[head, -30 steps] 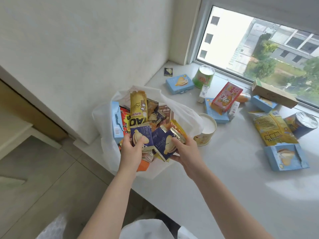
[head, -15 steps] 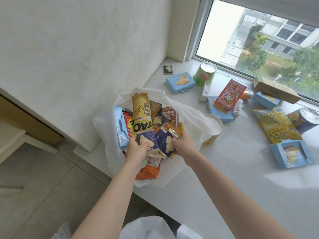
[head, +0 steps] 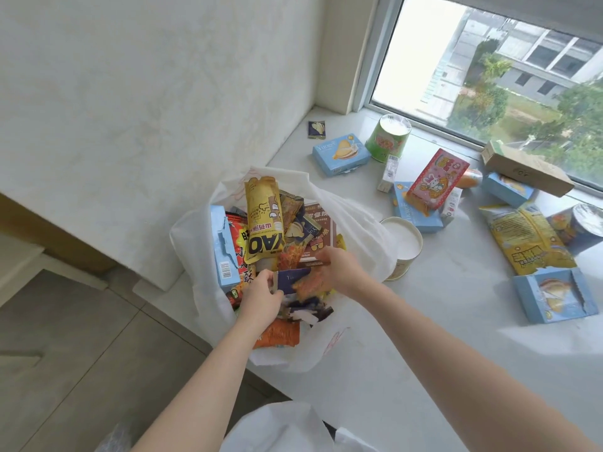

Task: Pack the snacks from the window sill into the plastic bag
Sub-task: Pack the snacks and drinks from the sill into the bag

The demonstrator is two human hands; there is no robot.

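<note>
Left hand (head: 261, 296) pinches a navy snack packet (head: 292, 280) inside the plastic bag (head: 192, 256); right hand (head: 339, 269), fingers curled, presses packets down, apparently seating them. More snacks remain on the window sill (head: 424, 321).

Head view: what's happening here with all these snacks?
A person is packing snacks into a white plastic bag at the near end of the window sill. Both hands are in its mouth: the left hand pinches a small dark blue packet, and the right hand grips orange wrappers beside it. The bag already holds many packets, including a tall yellow pouch. Plenty remains on the sill: blue boxes, a green cup, a red packet and a large yellow bag.
</note>
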